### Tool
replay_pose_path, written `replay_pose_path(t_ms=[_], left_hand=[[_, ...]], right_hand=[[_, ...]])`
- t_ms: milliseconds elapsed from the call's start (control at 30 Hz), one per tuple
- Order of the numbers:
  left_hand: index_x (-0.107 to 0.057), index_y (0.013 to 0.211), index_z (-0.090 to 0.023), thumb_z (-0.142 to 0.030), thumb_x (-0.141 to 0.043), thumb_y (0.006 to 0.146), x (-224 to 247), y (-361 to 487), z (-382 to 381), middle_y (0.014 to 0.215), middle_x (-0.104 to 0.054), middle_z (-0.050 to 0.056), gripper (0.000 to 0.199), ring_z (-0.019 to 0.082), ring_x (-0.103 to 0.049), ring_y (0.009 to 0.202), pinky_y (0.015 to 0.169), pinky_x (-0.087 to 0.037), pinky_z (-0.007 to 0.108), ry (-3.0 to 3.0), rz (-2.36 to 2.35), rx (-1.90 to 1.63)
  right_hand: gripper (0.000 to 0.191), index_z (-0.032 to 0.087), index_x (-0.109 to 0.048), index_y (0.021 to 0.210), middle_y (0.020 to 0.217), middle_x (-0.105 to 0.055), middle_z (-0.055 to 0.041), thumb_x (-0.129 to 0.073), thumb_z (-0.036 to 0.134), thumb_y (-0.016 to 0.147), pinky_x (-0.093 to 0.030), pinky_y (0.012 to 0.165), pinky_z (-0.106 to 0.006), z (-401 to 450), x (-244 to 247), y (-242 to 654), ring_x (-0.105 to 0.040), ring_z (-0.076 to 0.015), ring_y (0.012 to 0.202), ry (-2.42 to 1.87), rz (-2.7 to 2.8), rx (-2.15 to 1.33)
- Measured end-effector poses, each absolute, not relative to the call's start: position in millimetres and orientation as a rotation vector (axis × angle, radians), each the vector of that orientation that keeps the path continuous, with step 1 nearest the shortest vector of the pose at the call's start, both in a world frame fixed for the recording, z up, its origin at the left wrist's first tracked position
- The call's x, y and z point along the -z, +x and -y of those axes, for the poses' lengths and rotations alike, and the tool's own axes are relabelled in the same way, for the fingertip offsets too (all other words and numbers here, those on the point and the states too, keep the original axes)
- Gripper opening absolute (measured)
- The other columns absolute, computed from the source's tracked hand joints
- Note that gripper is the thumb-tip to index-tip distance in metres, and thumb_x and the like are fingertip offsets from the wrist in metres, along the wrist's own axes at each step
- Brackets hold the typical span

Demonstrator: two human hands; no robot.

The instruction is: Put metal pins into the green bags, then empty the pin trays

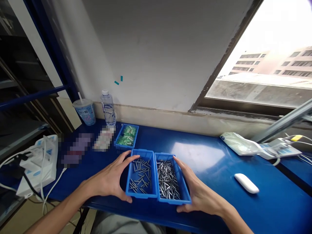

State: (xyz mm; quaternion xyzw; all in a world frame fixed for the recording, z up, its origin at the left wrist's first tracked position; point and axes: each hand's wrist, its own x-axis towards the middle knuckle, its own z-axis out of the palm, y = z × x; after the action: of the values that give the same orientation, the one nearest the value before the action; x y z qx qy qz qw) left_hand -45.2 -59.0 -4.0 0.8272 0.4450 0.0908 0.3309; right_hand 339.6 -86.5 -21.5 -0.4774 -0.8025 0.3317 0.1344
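Two blue plastic bins stand side by side near the front of the blue table. My left hand (112,178) grips the left bin (142,195) from its outer side, thumb at the front corner and fingers at the back corner. Inside it lie scattered slim metal pins (139,169), perhaps screws or nails. On the other side, my right hand (195,190) holds the right bin (174,201) by its outer wall. That bin holds a thick heap of similar metal pieces (167,178). The two bins nearly touch along their inner walls.
Behind the left bin is a smaller blue bin (117,147) of green packets. A water bottle (108,109) and a lidded cup (85,112) stand by the wall. Power strips lie left (50,162) and right (280,148). A white mouse-like object (246,183) rests at right.
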Motion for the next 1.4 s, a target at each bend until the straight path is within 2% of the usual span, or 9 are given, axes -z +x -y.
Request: replay_pose_path(t_ms=[367,567,667,767,900,967,1067,1233,1400], left_hand=[[-0.021,0.167,-0.046,-0.067,-0.094,0.059,3,-57,20,0.177,-0.006,0.013,0.132,0.054,-0.025,0.157,0.113,-0.047,0.066,2.232,-1.124,-0.176],[-0.023,0.166,-0.045,-0.063,-0.095,0.059,-1,-69,6,0.177,-0.009,0.013,0.130,0.052,-0.021,0.158,0.116,-0.045,0.065,2.262,-1.109,-0.151],[-0.022,0.167,-0.045,-0.063,-0.095,0.059,-3,-72,4,0.177,-0.007,0.013,0.132,0.051,-0.026,0.157,0.117,-0.044,0.062,2.252,-1.118,-0.135],[-0.022,0.167,-0.044,-0.062,-0.095,0.059,-4,-70,8,0.177,-0.007,0.013,0.131,0.050,-0.038,0.152,0.113,-0.051,0.056,2.243,-1.124,-0.192],[-0.016,0.168,-0.043,-0.061,-0.095,0.059,-1,-66,22,0.176,-0.009,0.014,0.135,0.048,-0.048,0.146,0.108,-0.055,0.054,2.227,-1.129,-0.271],[-0.014,0.168,-0.042,-0.060,-0.095,0.059,0,-65,29,0.175,-0.010,0.015,0.138,0.047,-0.047,0.146,0.110,-0.054,0.054,2.221,-1.129,-0.306],[-0.014,0.168,-0.040,-0.057,-0.097,0.058,-3,-65,38,0.175,-0.012,0.014,0.138,0.048,-0.043,0.149,0.113,-0.051,0.054,2.211,-1.169,-0.366],[-0.021,0.166,-0.043,-0.055,-0.095,0.062,-22,-61,44,0.176,-0.015,0.008,0.128,0.046,-0.039,0.153,0.114,-0.051,0.054,2.190,-1.250,-0.424],[-0.029,0.164,-0.043,-0.058,-0.092,0.067,-44,-54,43,0.177,-0.019,0.006,0.116,0.044,-0.038,0.154,0.115,-0.050,0.053,2.249,-1.254,-0.391]], right_hand=[[0.149,0.032,0.008,0.170,0.177,-0.003,-0.0184,-0.091,0.069,0.065,-0.018,0.129,-0.067,73,21,332,-0.003,-0.0447,0.163,-1.393,2.379,-0.913],[0.147,0.033,0.009,0.170,0.177,-0.005,-0.0203,-0.091,0.065,0.067,-0.017,0.127,-0.070,63,21,323,-0.004,-0.0455,0.163,-1.357,2.400,-0.884],[0.143,0.033,0.007,0.170,0.176,-0.007,-0.0199,-0.092,0.059,0.069,-0.017,0.127,-0.070,61,23,320,-0.005,-0.0447,0.163,-1.343,2.393,-0.863],[0.139,0.031,0.001,0.170,0.175,-0.009,-0.0211,-0.092,0.055,0.068,-0.021,0.127,-0.068,61,24,318,-0.006,-0.0448,0.163,-1.320,2.370,-0.848],[0.132,0.028,-0.009,0.167,0.173,-0.010,-0.0227,-0.092,0.049,0.066,-0.033,0.124,-0.062,66,24,320,-0.017,-0.0462,0.161,-1.279,2.299,-0.884],[0.129,0.029,-0.010,0.165,0.173,-0.009,-0.0219,-0.091,0.044,0.066,-0.036,0.123,-0.060,69,23,322,-0.023,-0.0458,0.159,-1.283,2.266,-0.906],[0.130,0.031,-0.007,0.164,0.173,-0.010,-0.0201,-0.091,0.039,0.065,-0.034,0.124,-0.061,73,20,324,-0.025,-0.0447,0.159,-1.295,2.236,-0.899],[0.131,0.036,-0.001,0.166,0.174,-0.012,-0.0172,-0.088,0.037,0.069,-0.038,0.121,-0.064,75,3,325,-0.030,-0.0443,0.156,-1.296,2.243,-0.850],[0.129,0.035,-0.003,0.167,0.172,-0.020,-0.0173,-0.087,0.040,0.071,-0.043,0.118,-0.064,69,-13,328,-0.036,-0.0452,0.153,-1.281,2.304,-0.702]])
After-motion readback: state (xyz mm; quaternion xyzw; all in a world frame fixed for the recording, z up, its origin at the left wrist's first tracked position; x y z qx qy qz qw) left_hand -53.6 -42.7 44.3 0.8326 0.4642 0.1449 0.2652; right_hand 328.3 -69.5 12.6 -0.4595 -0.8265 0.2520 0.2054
